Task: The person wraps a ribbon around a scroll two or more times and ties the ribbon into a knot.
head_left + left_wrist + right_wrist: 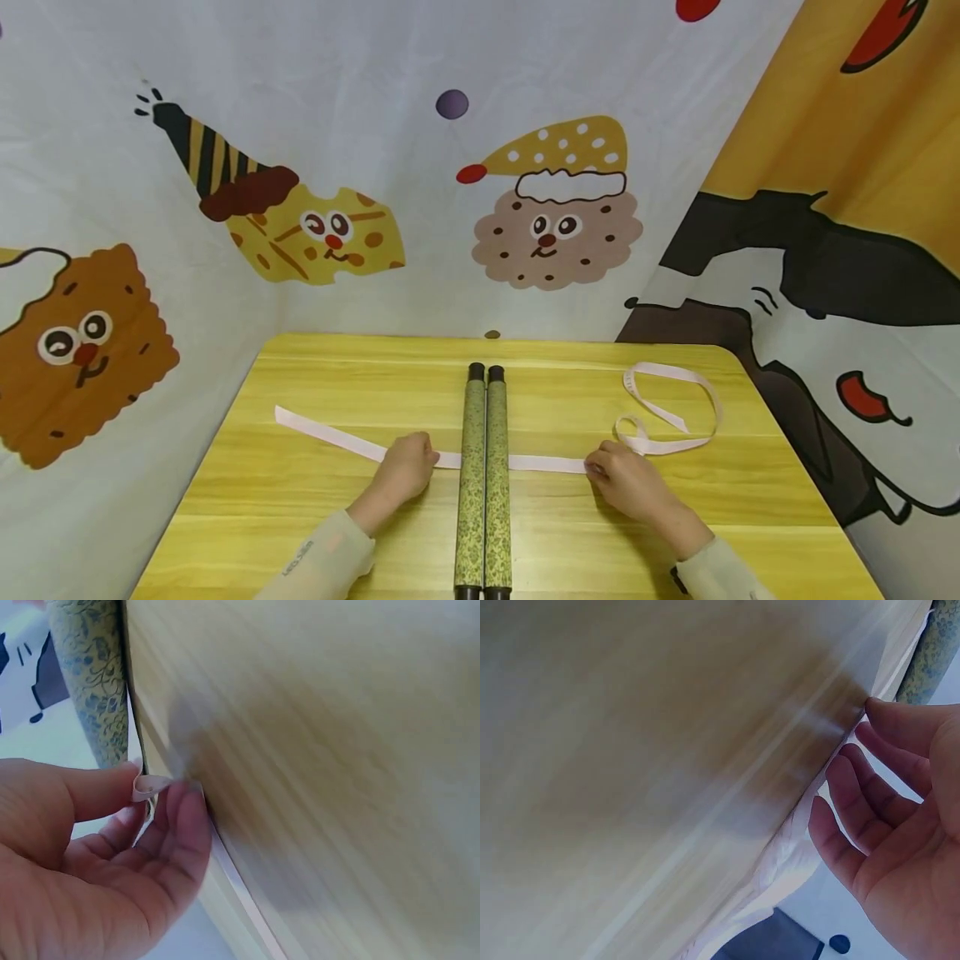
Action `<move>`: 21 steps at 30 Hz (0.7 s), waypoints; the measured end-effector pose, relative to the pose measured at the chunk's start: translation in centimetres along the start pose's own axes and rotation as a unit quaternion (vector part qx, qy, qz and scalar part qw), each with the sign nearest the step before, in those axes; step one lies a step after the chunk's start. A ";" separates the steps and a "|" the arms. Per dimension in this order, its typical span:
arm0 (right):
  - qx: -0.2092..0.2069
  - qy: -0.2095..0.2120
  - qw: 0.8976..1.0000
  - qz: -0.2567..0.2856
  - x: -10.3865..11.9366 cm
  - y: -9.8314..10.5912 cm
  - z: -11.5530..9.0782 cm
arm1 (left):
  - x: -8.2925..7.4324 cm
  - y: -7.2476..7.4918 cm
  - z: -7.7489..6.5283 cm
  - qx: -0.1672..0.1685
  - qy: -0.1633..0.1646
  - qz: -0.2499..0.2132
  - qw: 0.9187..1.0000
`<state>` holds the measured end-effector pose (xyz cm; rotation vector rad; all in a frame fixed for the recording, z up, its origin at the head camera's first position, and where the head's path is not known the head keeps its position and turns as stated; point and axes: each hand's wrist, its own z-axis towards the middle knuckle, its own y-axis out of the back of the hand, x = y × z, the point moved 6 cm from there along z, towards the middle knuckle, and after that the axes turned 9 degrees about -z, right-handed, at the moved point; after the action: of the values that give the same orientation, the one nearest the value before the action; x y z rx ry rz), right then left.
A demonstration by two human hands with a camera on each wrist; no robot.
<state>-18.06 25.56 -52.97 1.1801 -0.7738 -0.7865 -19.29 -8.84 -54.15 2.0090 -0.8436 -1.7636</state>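
I judge the work to be at an early stage. The pink ribbon is already laid crosswise beneath two patterned rolls, which lie side by side on the table from near its far edge toward the near one. I see no ribbon crossing over their tops and no knot, so both free lengths look unused; anything beyond that laying-under seems left to do.

My left hand pinches the ribbon between thumb and finger, near the rolls on the side of the table's left edge, with a small fold showing in its grip; a tail slants on toward that edge. My right hand pinches it too, farther from the rolls. Past those fingertips, the spare length curls loosely toward the far right corner.
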 end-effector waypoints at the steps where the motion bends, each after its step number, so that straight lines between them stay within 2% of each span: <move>1: -0.001 -0.001 1.000 -0.002 -0.2 0.1 -0.1 | 0.1 0.3 -0.1 -0.005 -0.005 -0.014 1.000; 5: -0.001 0.002 1.000 -0.005 -0.7 0.1 -0.5 | 0.6 1.5 -0.4 -0.034 -0.029 -0.063 0.997; 7: 0.001 0.001 1.000 -0.004 -1.0 0.0 -0.7 | 0.9 2.1 -0.6 -0.042 -0.028 -0.085 0.995; 13: -0.005 -0.004 1.000 -0.008 -1.8 0.0 -1.1 | 2.0 3.9 -1.2 -0.050 0.007 -0.150 0.987; 21: -0.018 -0.034 0.999 -0.033 -3.0 0.4 -1.6 | 3.5 6.8 -1.8 -0.098 0.032 -0.200 0.974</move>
<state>-18.20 28.93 -53.24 1.1562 -0.7756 -0.8964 -18.83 -16.53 -52.43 2.1965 -0.2386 -1.8830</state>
